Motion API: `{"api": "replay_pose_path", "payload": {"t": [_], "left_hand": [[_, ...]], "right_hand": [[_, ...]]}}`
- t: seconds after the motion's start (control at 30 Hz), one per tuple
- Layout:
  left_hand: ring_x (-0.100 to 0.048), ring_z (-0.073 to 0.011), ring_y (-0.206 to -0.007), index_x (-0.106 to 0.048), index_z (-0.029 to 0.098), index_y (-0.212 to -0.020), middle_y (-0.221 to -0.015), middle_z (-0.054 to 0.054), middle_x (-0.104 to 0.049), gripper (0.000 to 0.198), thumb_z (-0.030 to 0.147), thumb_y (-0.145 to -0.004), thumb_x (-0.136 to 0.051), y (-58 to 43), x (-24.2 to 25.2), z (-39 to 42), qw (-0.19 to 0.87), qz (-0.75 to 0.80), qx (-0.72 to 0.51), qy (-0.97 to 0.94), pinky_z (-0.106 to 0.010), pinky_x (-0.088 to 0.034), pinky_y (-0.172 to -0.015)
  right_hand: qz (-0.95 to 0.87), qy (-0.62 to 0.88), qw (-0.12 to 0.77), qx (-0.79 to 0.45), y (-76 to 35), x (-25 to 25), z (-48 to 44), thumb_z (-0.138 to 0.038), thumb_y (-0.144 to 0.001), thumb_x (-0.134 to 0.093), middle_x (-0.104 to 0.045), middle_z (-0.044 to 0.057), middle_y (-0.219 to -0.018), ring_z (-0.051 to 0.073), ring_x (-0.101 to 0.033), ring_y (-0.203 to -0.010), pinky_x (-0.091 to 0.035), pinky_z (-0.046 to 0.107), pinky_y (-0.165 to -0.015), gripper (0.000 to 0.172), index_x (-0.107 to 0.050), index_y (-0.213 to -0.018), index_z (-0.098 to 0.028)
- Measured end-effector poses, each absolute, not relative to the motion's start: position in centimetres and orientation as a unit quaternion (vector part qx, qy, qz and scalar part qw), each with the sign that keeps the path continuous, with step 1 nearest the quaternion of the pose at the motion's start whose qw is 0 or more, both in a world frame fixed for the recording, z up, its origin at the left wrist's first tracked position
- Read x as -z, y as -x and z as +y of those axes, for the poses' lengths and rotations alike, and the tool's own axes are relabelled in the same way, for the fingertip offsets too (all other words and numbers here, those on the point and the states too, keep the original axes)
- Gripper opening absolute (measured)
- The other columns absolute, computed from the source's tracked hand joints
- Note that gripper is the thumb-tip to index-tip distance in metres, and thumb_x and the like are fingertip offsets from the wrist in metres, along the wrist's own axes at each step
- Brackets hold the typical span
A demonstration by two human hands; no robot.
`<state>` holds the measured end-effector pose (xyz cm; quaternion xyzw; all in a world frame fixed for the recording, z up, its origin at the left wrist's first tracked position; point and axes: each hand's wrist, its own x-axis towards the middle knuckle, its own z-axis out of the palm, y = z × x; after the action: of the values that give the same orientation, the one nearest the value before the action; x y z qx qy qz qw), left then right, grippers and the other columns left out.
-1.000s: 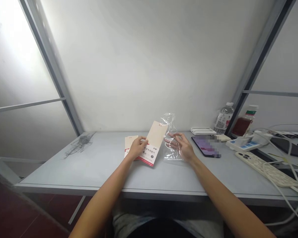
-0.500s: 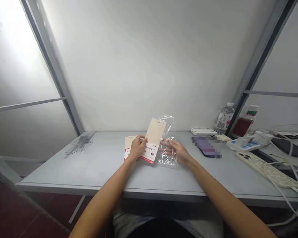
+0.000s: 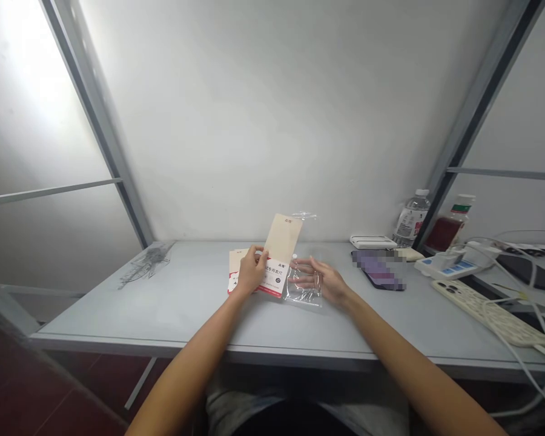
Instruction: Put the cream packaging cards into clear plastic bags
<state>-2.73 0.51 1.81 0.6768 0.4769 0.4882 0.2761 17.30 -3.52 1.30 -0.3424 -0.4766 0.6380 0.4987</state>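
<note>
"Change?"

"Bag (image 3: 305, 298) has come left, right up beside the card (image 3: 282, 239). Right hand (image 3: 330, 281) came with it. Card sits a bit straighter too, top leaning slightly right."

"Where's card?"

"Around mid-width of the surface (image 3: 163, 315), bottom nearer the back edge than the front, top rising past the back edge in view. Beige above, white with red strip below."

"Left hand (image 3: 252, 272)?"

"Grip narrow, holding card by its left side, thumb on the front. Other cards (image 3: 234, 263) show behind that hand, on the left; can't tell how many, or if it holds them too."

"Right?"

"Grip holding bag near its right side, looks like. Fingers stretched out, seen through the film. Inside it or just behind? Can't tell."

"Bag empty?"

"See nothing in it but maybe fingers. Clear, glare along the bottom."

"So, for the work?"

"Both now side by side, I'd judge lined up for handling together. Overlap at card's right edge unclear. Film's floppy, could fold or snag."
</note>
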Motion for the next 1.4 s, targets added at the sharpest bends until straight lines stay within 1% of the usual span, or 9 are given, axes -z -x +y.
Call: {"api": "replay_pose_path", "payload": {"t": [0.13,0.3,0.6,0.73,0.9,0.97,1.13,1.27,1.4], "left_hand": [[-0.05,-0.01,-0.046,-0.048,0.02,-0.093,-0.061,0.001,-0.058,0.033,0.049,-0.082,-0.037,2.6,-1.8,0.4,0.29,0.461,-0.498,-0.675,-0.02,-0.034,-0.041],[-0.047,-0.0091,-0.045,-0.048,0.02,-0.092,-0.058,0.002,-0.056,0.031,0.048,-0.083,-0.037,2.4,-1.7,0.1,0.245,0.458,-0.505,-0.689,-0.02,-0.031,-0.042],[-0.043,-0.0085,-0.043,-0.05,0.02,-0.09,-0.053,0.004,-0.052,0.028,0.045,-0.084,-0.039,2.4,-1.8,0.0,0.208,0.437,-0.537,-0.691,-0.02,-0.028,-0.042],[-0.043,-0.0087,-0.043,-0.05,0.019,-0.09,-0.054,0.003,-0.053,0.029,0.045,-0.084,-0.038,2.3,-1.7,0.0,0.207,0.447,-0.537,-0.685,-0.02,-0.029,-0.043],[-0.044,-0.0089,-0.045,-0.049,0.02,-0.091,-0.056,0.003,-0.054,0.028,0.045,-0.084,-0.038,2.1,-1.5,0.0,0.223,0.445,-0.526,-0.69,-0.02,-0.029,-0.043],[-0.046,-0.0088,-0.047,-0.048,0.02,-0.09,-0.059,0.002,-0.054,0.027,0.044,-0.084,-0.039,2.0,-1.4,-0.1,0.232,0.438,-0.526,-0.691,-0.02,-0.031,-0.044],[-0.053,-0.0088,-0.059,-0.049,0.019,-0.084,-0.083,-0.002,-0.058,0.026,0.044,-0.081,-0.042,1.5,-1.4,-0.5,0.278,0.4,-0.52,-0.702,-0.02,-0.039,-0.05],[-0.052,-0.0092,-0.057,-0.049,0.018,-0.078,-0.073,0.0,-0.057,0.029,0.047,-0.078,-0.047,1.6,-1.5,-0.4,0.348,0.381,-0.49,-0.703,-0.02,-0.039,-0.049],[-0.048,-0.0081,-0.05,-0.048,0.017,-0.07,-0.063,0.001,-0.052,0.035,0.051,-0.076,-0.047,1.9,-1.6,-0.2,0.431,0.354,-0.427,-0.711,-0.019,-0.034,-0.042]], "right_hand": [[-0.482,0.35,0.489,-0.637,-17.0,-1.1,-3.5,-0.044,-0.085,-0.041,-0.059,0.013,-0.116,0.024,-0.066,-0.08,-0.053,0.041,-0.07,0.037,-0.06,-0.102,-0.017],[-0.496,0.334,0.478,-0.644,-16.9,-0.9,-3.5,-0.045,-0.085,-0.04,-0.06,0.014,-0.113,0.024,-0.067,-0.077,-0.053,0.04,-0.068,0.04,-0.059,-0.104,-0.016],[-0.503,0.338,0.466,-0.645,-17.2,-0.7,-3.2,-0.042,-0.087,-0.037,-0.061,0.014,-0.112,0.022,-0.067,-0.073,-0.053,0.038,-0.066,0.038,-0.059,-0.104,-0.016],[-0.503,0.342,0.464,-0.644,-17.0,-0.8,-3.4,-0.044,-0.087,-0.038,-0.061,0.014,-0.112,0.023,-0.067,-0.073,-0.053,0.037,-0.063,0.038,-0.059,-0.102,-0.016],[-0.502,0.352,0.451,-0.648,-16.5,-0.7,-3.6,-0.043,-0.085,-0.042,-0.064,0.013,-0.104,0.022,-0.067,-0.069,-0.053,0.036,-0.062,0.035,-0.057,-0.102,-0.016],[-0.499,0.365,0.452,-0.643,-16.3,-0.4,-3.5,-0.044,-0.085,-0.043,-0.065,0.012,-0.098,0.02,-0.066,-0.066,-0.053,0.035,-0.059,0.034,-0.057,-0.102,-0.017],[-0.51,0.382,0.457,-0.621,-16.0,-0.1,-3.6,-0.046,-0.082,-0.047,-0.067,0.01,-0.086,0.018,-0.063,-0.063,-0.052,0.031,-0.056,0.035,-0.059,-0.098,-0.016],[-0.541,0.413,0.467,-0.565,-16.4,-0.5,-3.6,-0.055,-0.08,-0.044,-0.067,0.01,-0.08,0.018,-0.061,-0.061,-0.05,0.03,-0.055,0.046,-0.062,-0.09,-0.014],[-0.58,0.431,0.475,-0.501,-16.8,-0.4,-3.2,-0.061,-0.075,-0.046,-0.066,0.008,-0.069,0.018,-0.06,-0.06,-0.047,0.029,-0.054,0.051,-0.063,-0.076,-0.013]]}}
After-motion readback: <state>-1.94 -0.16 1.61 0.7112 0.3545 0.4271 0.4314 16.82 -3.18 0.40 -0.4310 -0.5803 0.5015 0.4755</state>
